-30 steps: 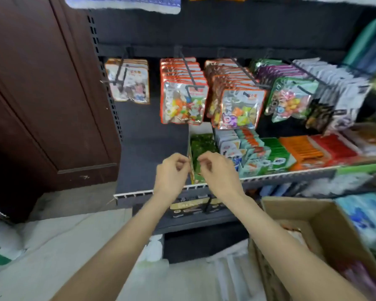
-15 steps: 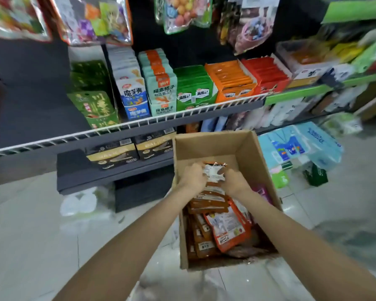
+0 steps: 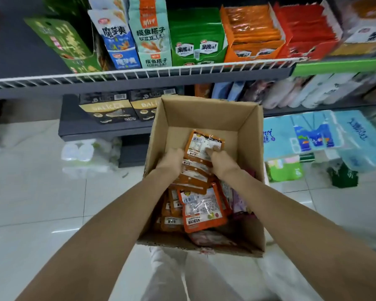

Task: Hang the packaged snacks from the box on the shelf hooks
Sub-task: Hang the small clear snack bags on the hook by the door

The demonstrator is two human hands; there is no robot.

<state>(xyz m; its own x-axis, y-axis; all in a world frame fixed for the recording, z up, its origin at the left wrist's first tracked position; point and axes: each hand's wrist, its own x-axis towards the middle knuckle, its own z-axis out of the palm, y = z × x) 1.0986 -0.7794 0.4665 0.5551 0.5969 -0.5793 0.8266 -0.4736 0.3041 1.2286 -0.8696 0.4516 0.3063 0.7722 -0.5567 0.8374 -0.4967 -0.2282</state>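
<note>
An open cardboard box stands on the floor in front of the shelf. Inside lie several orange snack packets, back side up. Both my hands reach into it. My left hand and my right hand grip the two sides of a stack of orange packets, whose top packet shows a white label. Another orange packet lies loose nearer to me in the box. The shelf hooks are out of view.
Above the box runs a shelf with a white wire rail, filled with green, blue, orange and red snack cartons. Two black-and-gold boxes sit on the lower shelf. Blue tissue packs lie to the right on the tiled floor.
My view dropped from the hanging snacks to the box on the floor. Both hands left the shelf edge, went down into the box and took hold of a stack of orange packets.
</note>
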